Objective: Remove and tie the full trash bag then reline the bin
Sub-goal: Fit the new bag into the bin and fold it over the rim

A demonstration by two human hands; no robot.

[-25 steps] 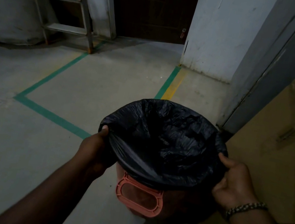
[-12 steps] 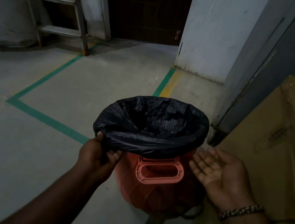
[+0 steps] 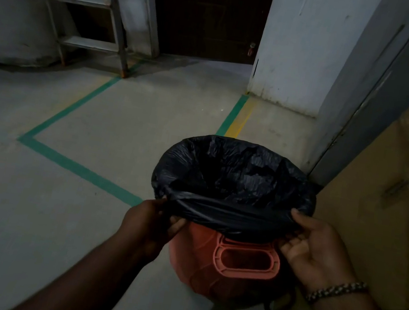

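Note:
A round orange-red plastic bin (image 3: 195, 269) with a looped handle stands on the concrete floor. A black trash bag (image 3: 233, 184) lines it, its edge folded down over the rim. My left hand (image 3: 148, 224) pinches the folded bag edge at the near left of the rim. My right hand (image 3: 314, 249) grips the same folded edge at the near right, thumb on top and fingers under it. The bag's inside is dark; what it holds cannot be made out.
A large cardboard box (image 3: 391, 213) stands right beside the bin. A grey door frame (image 3: 364, 100) and white wall are behind it. Green floor tape (image 3: 79, 169) runs to the left. A metal ladder (image 3: 87, 5) leans at the far left.
My right hand, open and palm up beside the bin half a second ago, has closed on the bag edge at the right of the rim. My left hand has kept its hold.

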